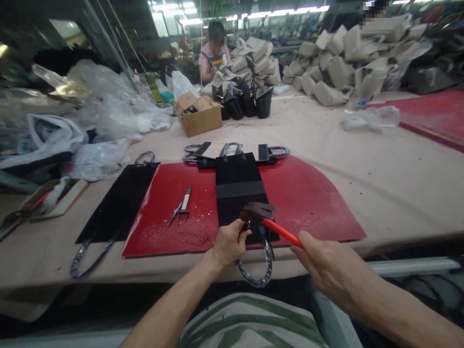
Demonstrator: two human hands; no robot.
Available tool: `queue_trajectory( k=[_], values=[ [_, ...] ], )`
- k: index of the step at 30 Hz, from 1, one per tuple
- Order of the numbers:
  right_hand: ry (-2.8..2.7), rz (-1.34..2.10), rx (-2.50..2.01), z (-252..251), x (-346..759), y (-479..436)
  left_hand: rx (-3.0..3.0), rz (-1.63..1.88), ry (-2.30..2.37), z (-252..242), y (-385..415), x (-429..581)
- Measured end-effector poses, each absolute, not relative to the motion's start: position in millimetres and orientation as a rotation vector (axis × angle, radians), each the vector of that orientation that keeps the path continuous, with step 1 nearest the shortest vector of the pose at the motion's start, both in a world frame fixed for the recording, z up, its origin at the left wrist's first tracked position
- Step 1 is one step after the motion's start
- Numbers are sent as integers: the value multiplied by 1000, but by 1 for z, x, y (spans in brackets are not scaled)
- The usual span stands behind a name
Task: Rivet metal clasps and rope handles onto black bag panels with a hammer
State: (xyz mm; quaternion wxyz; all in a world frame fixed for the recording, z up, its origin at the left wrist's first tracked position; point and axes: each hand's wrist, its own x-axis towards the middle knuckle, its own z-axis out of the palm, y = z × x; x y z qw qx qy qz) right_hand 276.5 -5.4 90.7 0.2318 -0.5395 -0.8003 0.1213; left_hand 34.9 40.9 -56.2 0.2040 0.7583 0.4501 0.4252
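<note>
Left hand, black panel (pixel 239 191), hammer (pixel 277 228) and right hand meet at the near side of a red board (pixel 308 193).

At far left, a black piece (pixel 118 205) with plastic-wrapped handles lies beside the board; next, a pronged tool (pixel 185 200) rests on the red surface. The left hand (pixel 229 243) sits at the panel's near end, thumb and fingers pinched together — what lies between them I cannot tell. The panel lies on the board, its wrapped loop (pixel 259 280) hanging toward the person; the hammer's head is just above the left fingertips, and the right hand (pixel 322 253) grasps its orange-red handle.
</note>
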Motion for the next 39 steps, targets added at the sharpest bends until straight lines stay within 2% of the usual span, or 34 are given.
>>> queue_trajectory(
  k=[6, 12, 14, 18, 21, 24, 28, 30, 32, 36, 39],
  values=[
    [-2310, 514, -1588, 76, 289, 14, 2111, 1228, 1255, -56, 40, 35],
    [-1841, 1208, -1904, 27, 311, 40, 2080, 1237, 1208, -56, 42, 33],
    [-1866, 1040, -2075, 8, 317, 45, 2062, 1247, 1177, -55, 42, 32],
    [-2161, 167, -2055, -7, 314, 42, 2005, 1231, 1174, -50, 39, 30],
    [-2149, 6, -1873, -6, 292, 31, 1991, 1242, 1198, -48, 36, 30],
    [-2075, 244, -1873, -8, 263, 14, 1985, 1276, 1240, -48, 33, 30],
    [-1805, 975, -1897, -27, 235, -9, 1915, 1295, 1325, -49, 32, 31],
    [-1522, 1361, -1761, -39, 226, -17, 1890, 1281, 1350, -48, 32, 30],
    [-1253, 1594, -1612, -49, 219, -21, 1911, 1276, 1346, -48, 32, 27],
    [-1121, 1657, -1530, -58, 211, -24, 2149, 1293, 1166, -50, 30, 21],
    [-1133, 1667, -1511, -58, 210, -22, 2077, 1319, 1265, -49, 29, 21]
  ],
)
